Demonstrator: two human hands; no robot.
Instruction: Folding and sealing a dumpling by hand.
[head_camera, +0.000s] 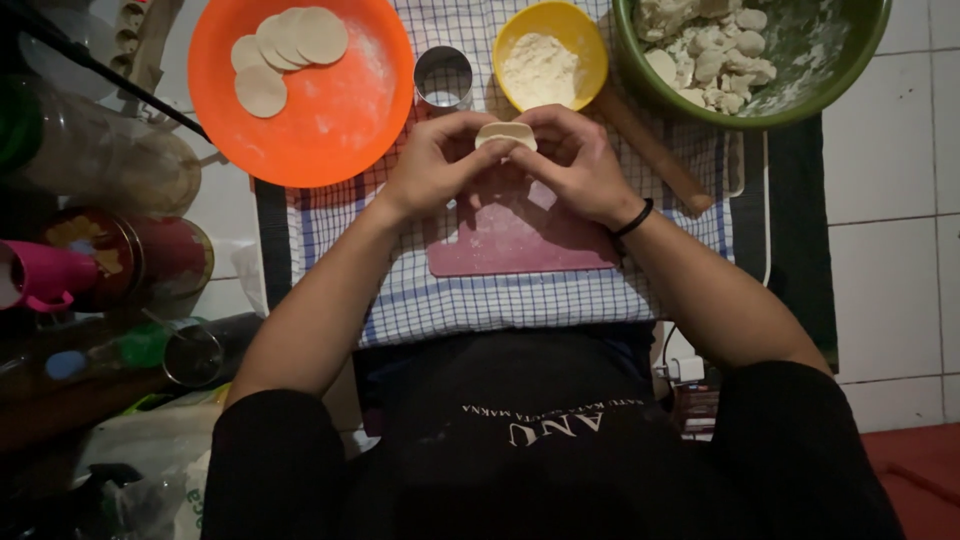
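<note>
Here the dough piece (506, 134) sits pinched between left hand (437, 160) and right hand (577, 163)

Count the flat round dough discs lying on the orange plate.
4: three overlapping discs fan out near the orange plate's far edge, and one disc lies alone just below them. More may be hidden beneath the overlap.

White floor tiles (885, 180) with dark grout, a red mat (915, 465) at the corner, dim light.
</note>
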